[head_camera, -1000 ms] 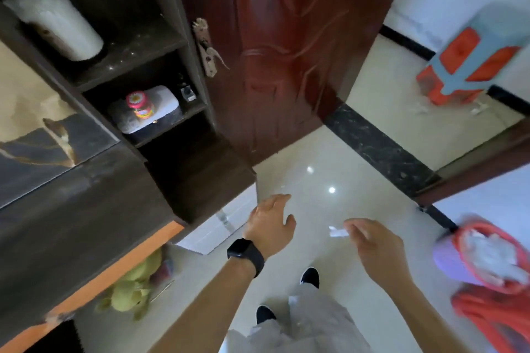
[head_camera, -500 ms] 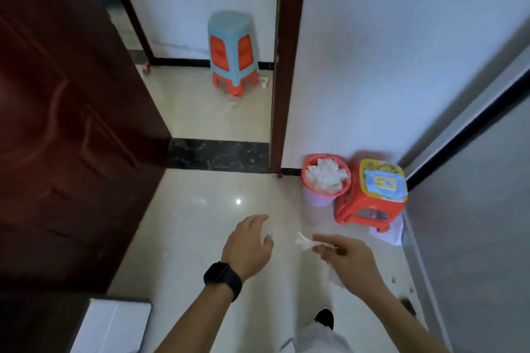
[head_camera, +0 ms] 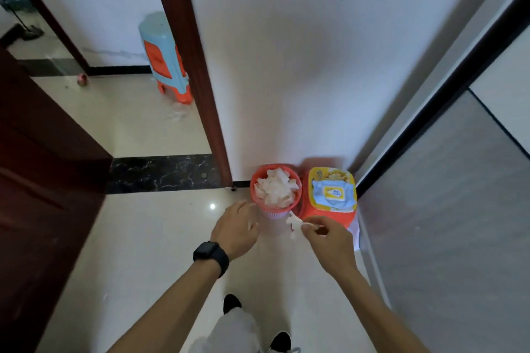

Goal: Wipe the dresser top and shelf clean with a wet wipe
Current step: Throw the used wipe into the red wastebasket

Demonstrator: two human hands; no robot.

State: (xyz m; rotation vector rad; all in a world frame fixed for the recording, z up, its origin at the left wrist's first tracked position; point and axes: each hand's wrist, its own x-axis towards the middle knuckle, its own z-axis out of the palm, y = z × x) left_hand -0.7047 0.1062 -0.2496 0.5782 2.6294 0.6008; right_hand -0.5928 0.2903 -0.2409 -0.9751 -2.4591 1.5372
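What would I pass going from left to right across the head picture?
Dark door → blue stool → bin → wipes pack → grey panel.

Both bare forearms are reaching forward and down, side by side. The left hand (head_camera: 235,228) is hanging palm-down with its fingers loosely relaxed, holding nothing, a black watch (head_camera: 210,255) sitting on its wrist. The right hand (head_camera: 329,241) is pinching a small wet wipe (head_camera: 294,222) between thumb and fingertips.
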